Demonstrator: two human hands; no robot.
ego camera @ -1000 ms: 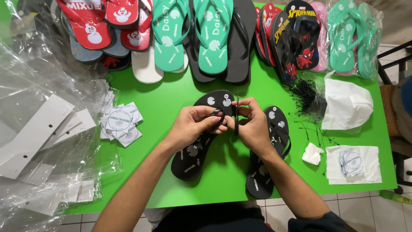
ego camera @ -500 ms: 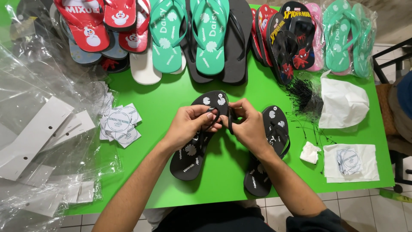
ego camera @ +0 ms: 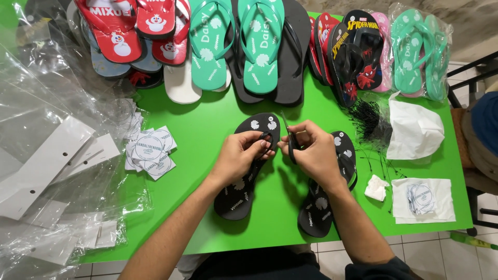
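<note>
A black flip-flop with white flower prints [ego camera: 239,193] lies on the green table [ego camera: 197,218]. My left hand [ego camera: 239,155] pinches its black strap near the toe end. Right beside it, my right hand [ego camera: 311,153] grips the other side of the strap and a thin black piece that sticks up between the fingers; what that piece is I cannot tell. The matching second black flip-flop [ego camera: 319,210] lies under my right wrist, partly hidden by it.
Red, teal, black and pink flip-flops [ego camera: 259,46] line the far edge. Square paper tags [ego camera: 150,153] lie to the left, clear plastic bags and white card hangers [ego camera: 46,166] beyond them. At right sit a tangle of black ties [ego camera: 368,122], a white bag [ego camera: 415,132] and more tags [ego camera: 423,199].
Both hands stay on the strap of the left flip-flop, with only small finger shifts. The flip-flops have not moved on the table.
</note>
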